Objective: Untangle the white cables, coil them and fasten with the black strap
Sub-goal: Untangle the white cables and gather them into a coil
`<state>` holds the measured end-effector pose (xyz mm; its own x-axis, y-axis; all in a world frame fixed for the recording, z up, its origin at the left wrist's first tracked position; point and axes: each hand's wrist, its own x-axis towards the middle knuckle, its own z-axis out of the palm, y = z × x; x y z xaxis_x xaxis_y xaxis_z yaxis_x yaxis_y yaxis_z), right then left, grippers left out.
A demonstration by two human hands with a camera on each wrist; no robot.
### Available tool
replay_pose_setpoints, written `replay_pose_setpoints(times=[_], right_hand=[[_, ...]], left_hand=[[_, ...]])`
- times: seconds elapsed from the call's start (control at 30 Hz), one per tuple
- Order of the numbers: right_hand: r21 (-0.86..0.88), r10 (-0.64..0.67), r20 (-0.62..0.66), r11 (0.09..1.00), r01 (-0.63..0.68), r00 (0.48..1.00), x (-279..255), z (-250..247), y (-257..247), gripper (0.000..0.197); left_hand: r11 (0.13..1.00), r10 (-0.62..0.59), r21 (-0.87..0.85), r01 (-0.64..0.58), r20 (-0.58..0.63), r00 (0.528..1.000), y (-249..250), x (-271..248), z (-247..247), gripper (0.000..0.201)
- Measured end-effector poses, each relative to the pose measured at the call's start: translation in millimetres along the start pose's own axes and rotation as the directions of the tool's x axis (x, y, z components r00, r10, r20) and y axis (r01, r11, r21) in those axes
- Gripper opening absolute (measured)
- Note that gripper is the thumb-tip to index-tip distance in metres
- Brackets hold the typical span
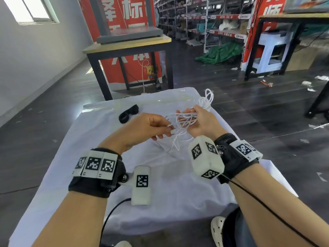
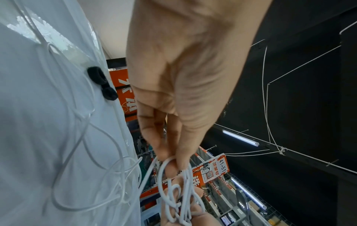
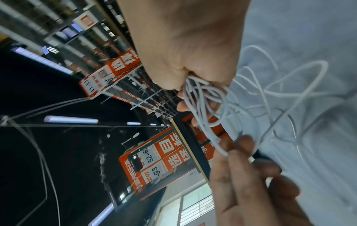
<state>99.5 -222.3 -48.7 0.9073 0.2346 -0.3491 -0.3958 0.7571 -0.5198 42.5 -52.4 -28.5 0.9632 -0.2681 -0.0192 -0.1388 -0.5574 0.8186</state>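
Note:
A tangle of thin white cables [image 1: 185, 120] hangs between both hands above the white-covered table [image 1: 160, 184]. My right hand [image 1: 197, 118] grips a bunch of loops [image 3: 204, 97], with more loops [image 1: 208, 97] sticking up beyond it. My left hand [image 1: 156, 127] pinches a strand [image 2: 170, 162] near a white plug end [image 1: 173, 131]. Loose loops [image 2: 92, 168] trail down onto the cloth. The black strap [image 1: 128, 113] lies curled on the table, left of the hands; it shows too in the left wrist view [image 2: 102, 83].
The table is small, and its far edge [image 1: 142, 97] is just beyond the strap. Behind it stands a wooden desk [image 1: 128, 45] with black legs. Dark floor lies on both sides. A white-shoed foot [image 1: 218, 229] is at the near right corner.

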Motion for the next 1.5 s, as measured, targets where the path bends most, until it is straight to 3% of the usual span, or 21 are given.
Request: replay_pose_setpoints(times=[0.1,0.2,0.27,0.33,0.4,0.5,0.6,0.67,0.77,0.87,1.03,1.1,1.17,1.23,1.33,1.4,1.5], right_hand=[[-0.002,-0.1,-0.027,0.995,0.1,0.995,-5.0,2.3,-1.1,0.036],[-0.133,-0.199,0.011,0.971,0.199,0.98,-12.1,8.9,3.3,0.028],[-0.257,-0.225,0.059,0.938,0.232,0.973,-15.7,13.5,9.6,0.02],[-0.369,-0.227,0.09,0.897,0.244,0.97,-19.8,17.4,14.0,0.015],[-0.392,-0.204,0.133,0.888,0.24,0.97,-22.9,18.8,13.6,0.019],[-0.412,-0.151,0.252,0.877,0.248,0.956,-26.9,19.1,9.7,0.026],[-0.328,-0.207,0.317,0.892,0.312,0.926,-31.5,20.9,7.6,0.018],[-0.292,-0.335,0.247,0.869,0.4,0.909,-30.6,19.7,0.3,0.018],[-0.137,-0.526,-0.02,0.844,0.518,0.851,-20.8,7.3,-22.9,0.019],[-0.008,-0.573,-0.219,0.81,0.586,0.79,-13.0,-4.5,-36.6,0.023],[-0.36,-0.705,-0.236,0.702,0.614,0.668,-6.9,-5.3,-31.7,0.024],[-0.497,-0.739,-0.203,0.643,0.582,0.643,0.6,-6.9,-31.5,0.025],[-0.652,-0.74,-0.103,0.555,0.517,0.664,7.0,-8.2,-27.8,0.025],[-0.793,-0.637,0.054,0.441,0.421,0.769,8.7,-8.8,-20.6,0.023],[-0.873,-0.301,0.151,0.406,0.27,0.941,-1.2,-5.4,-6.9,0.024],[-0.919,-0.106,0.174,0.34,0.2,0.979,-12.7,-0.4,2.5,0.027],[-0.949,0.024,0.165,0.277,0.152,0.986,-22.2,5.7,11.5,0.039]], left_hand=[[0.995,0.017,-0.093,-0.034,-0.175,0.984,-0.8,3.0,0.4,0.014],[0.997,0.074,-0.001,-0.078,-0.299,0.951,4.3,6.2,2.1,0.043],[0.995,0.096,0.038,-0.091,-0.195,0.976,10.7,6.7,11.5,0.063],[0.994,0.097,0.068,-0.091,-0.078,0.992,11.4,7.8,24.2,0.07],[0.995,0.092,0.038,-0.09,-0.064,0.994,8.7,9.0,29.1,0.058],[0.978,0.071,-0.189,-0.089,-0.097,0.993,10.1,7.0,27.2,0.038],[0.924,0.049,-0.375,-0.072,-0.069,0.996,15.8,5.3,26.3,0.037],[0.927,0.007,-0.376,-0.008,-0.005,1.0,16.3,2.6,20.3,0.039],[0.994,-0.031,-0.102,0.038,0.062,0.998,7.7,-2.4,5.7,0.029],[0.998,-0.053,-0.036,0.051,-0.05,0.997,-2.5,-1.0,-8.4,0.013],[0.956,-0.117,-0.289,0.057,-0.195,0.974,-4.2,-2.2,-27.0,0.007],[0.958,-0.126,-0.282,0.048,-0.265,0.956,-4.8,-2.6,-28.4,0.008],[0.979,-0.099,-0.201,0.021,-0.386,0.917,-5.5,-1.4,-29.9,0.016],[0.981,-0.061,-0.19,-0.033,-0.467,0.882,-2.0,-1.0,-30.6,0.018],[0.961,-0.023,-0.255,-0.105,-0.453,0.891,8.8,-2.2,-29.1,0.016],[0.949,-0.001,-0.289,-0.129,-0.409,0.913,15.0,-2.8,-25.8,0.016],[0.931,0.013,-0.335,-0.148,-0.374,0.928,18.4,-2.5,-19.3,0.012]])
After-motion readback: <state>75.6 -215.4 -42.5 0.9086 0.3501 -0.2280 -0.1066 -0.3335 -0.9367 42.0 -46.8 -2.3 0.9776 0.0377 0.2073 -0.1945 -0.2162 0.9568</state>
